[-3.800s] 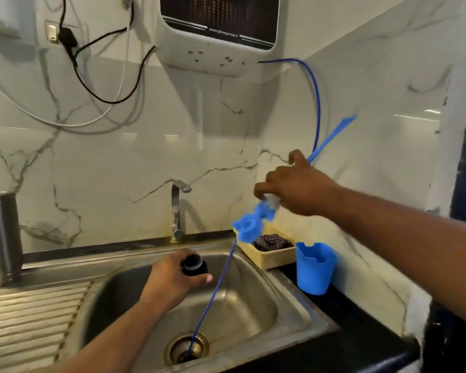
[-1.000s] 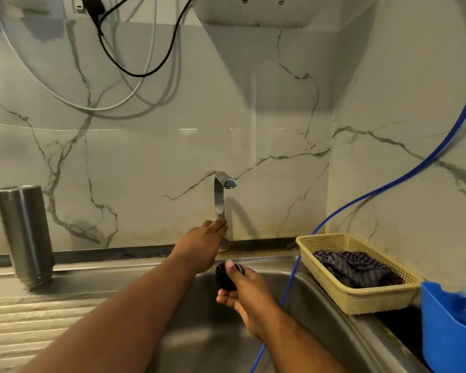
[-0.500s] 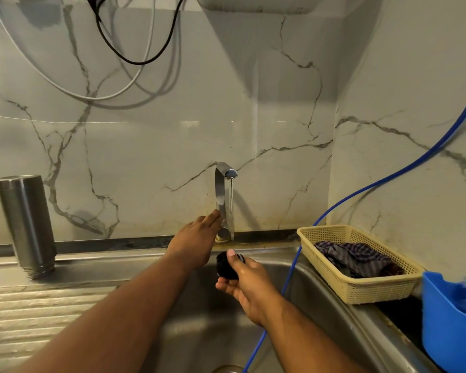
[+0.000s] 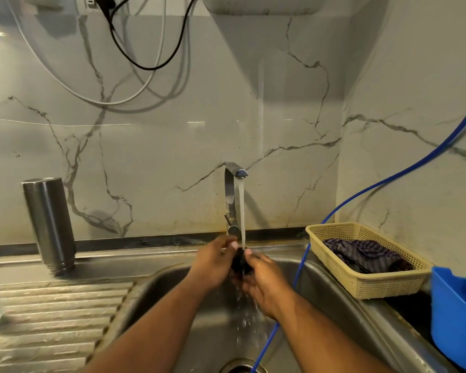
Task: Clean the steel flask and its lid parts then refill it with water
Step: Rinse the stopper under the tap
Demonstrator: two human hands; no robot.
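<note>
home kitchen | steel sink [image 4: 342, 300], tap [image 4: 230, 200], marble wall tiles [image 4: 280, 117], dish-cloth basket [image 4: 361, 275]

The one view comes from a wide-angle camera on the person's head, close in front of the sink [image 4: 331, 297], facing the marble wall [image 4: 172, 146] squarely and tilted down, so the tap [image 4: 230, 200] stands near mid-frame. Both forearms enter from the bottom edge, and the left hand [image 4: 213, 265] and right hand [image 4: 264, 281] meet around a black lid part [image 4: 238, 261] just below centre. The frame spans from the steel flask [image 4: 49, 224] at left to a blue holder [image 4: 452, 324] cut by the right edge, with the drain [image 4: 237, 368] clipped at the bottom.
</note>
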